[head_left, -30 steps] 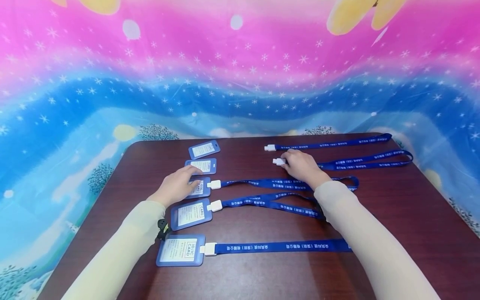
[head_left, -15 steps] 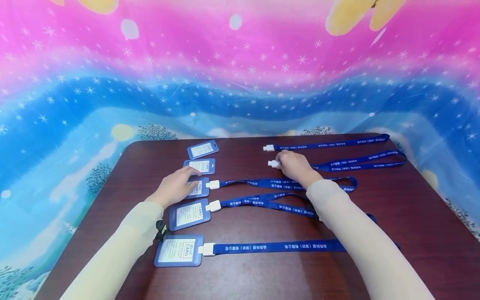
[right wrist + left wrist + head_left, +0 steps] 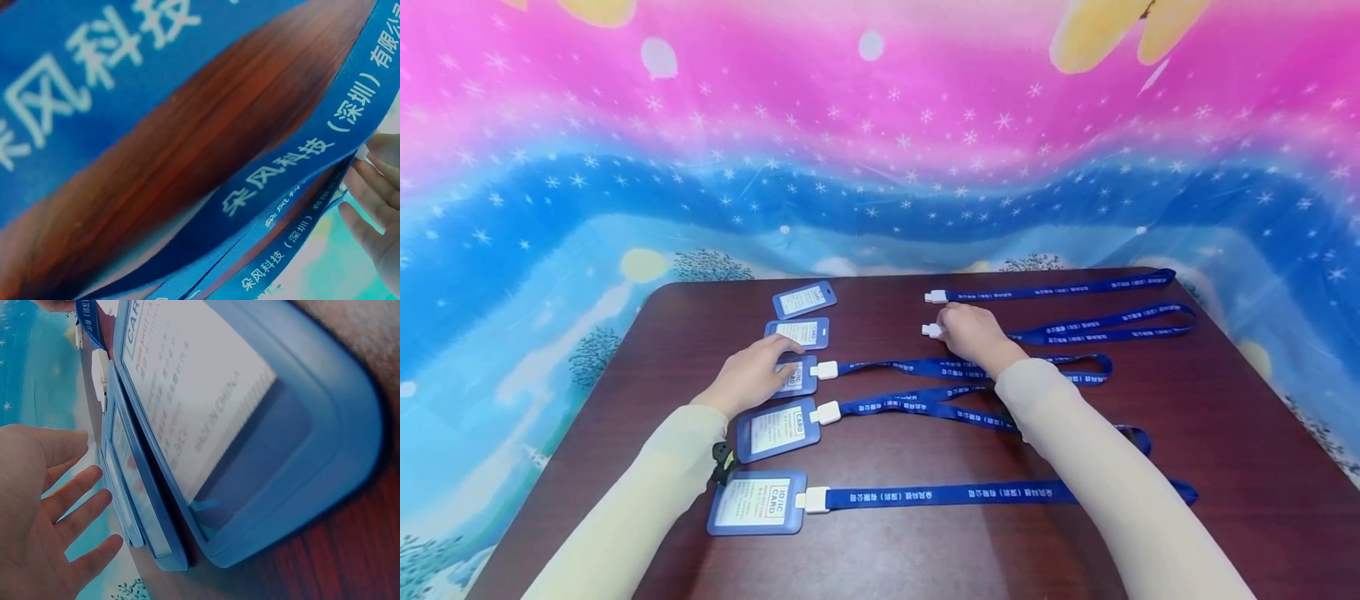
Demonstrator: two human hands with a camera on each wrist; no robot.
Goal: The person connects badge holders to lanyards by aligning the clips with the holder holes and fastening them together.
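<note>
My right hand (image 3: 976,335) pinches the second lanyard from the back, just behind its white clip (image 3: 931,331). Its blue strap (image 3: 1097,329) trails off to the right in a long loop. Relaxed and holding nothing, my left hand (image 3: 752,372) hovers over the third badge holder (image 3: 802,382); the left wrist view shows its fingers (image 3: 84,515) spread apart. Just past those fingertips lies a loose blue badge holder (image 3: 808,333), with no strap on it. Whether the left fingers touch either holder, I cannot tell.
Behind lie another loose badge holder (image 3: 803,298) and a lanyard (image 3: 1037,292) with a white clip. Closer in, two more badge holders (image 3: 778,429) (image 3: 756,502) are joined to blue straps. A patterned cloth (image 3: 880,167) hangs behind the brown table (image 3: 880,550).
My right hand has slid left across the table, drawing the second lanyard with its clip toward the loose badge holders. The left hand has stayed nearly still.
</note>
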